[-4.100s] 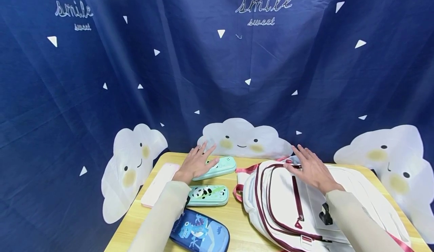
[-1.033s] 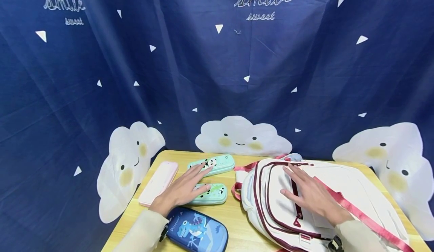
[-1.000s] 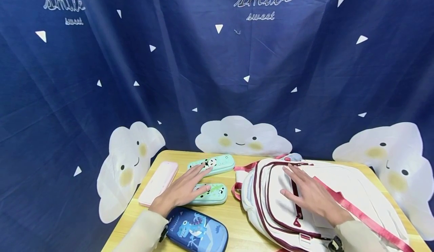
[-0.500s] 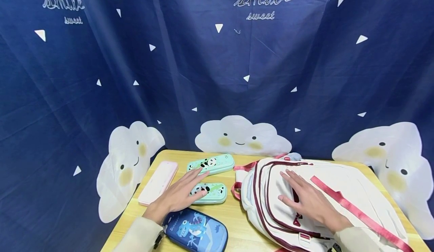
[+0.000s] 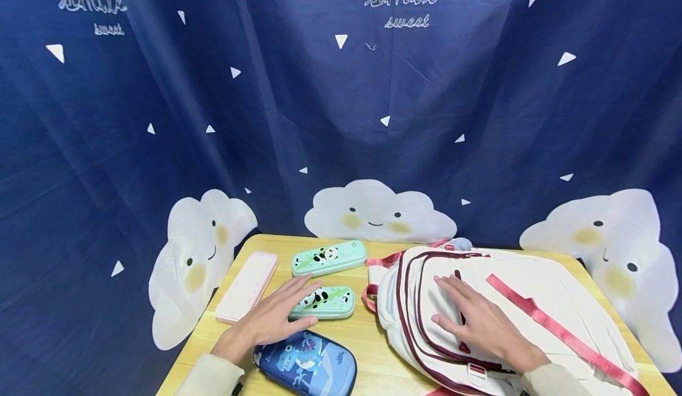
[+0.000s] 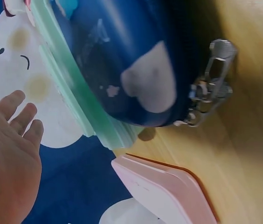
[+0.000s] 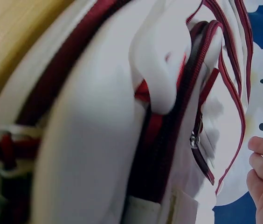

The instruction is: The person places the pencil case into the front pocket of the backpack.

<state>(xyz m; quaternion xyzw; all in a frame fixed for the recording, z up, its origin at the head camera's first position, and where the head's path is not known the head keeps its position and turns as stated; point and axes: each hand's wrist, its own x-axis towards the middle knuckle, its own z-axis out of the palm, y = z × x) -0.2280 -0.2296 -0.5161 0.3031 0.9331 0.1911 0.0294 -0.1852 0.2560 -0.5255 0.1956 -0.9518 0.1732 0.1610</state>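
My left hand point(image 5: 272, 316) hovers with fingers extended over the left end of a mint-green panda pencil case point(image 5: 335, 302) and the upper edge of a blue dinosaur pencil case point(image 5: 319, 366). In the left wrist view, that hand point(image 6: 10, 154) holds nothing and is apart from the blue case with its metal zipper pulls point(image 6: 215, 84). Fingers spread, my right hand point(image 5: 482, 325) is above the front pocket of a white backpack point(image 5: 554, 289) with dark red zippers. The right wrist view shows its fingers point(image 7: 262, 149) off the bag, beside a partly opened zipper point(image 7: 201, 51).
A second mint panda case point(image 5: 341, 255) lies farther back, and a pale pink case point(image 5: 247, 286) is at the left of the wooden table point(image 5: 373, 348). A pink-red strap point(image 5: 565, 334) crosses the backpack. Behind the table hangs a navy curtain point(image 5: 341, 106) with clouds.
Both hands have drawn back towards me, uncovering the far panda case and the strap on the backpack. The view has shifted slightly; the cases and backpack lie as before.
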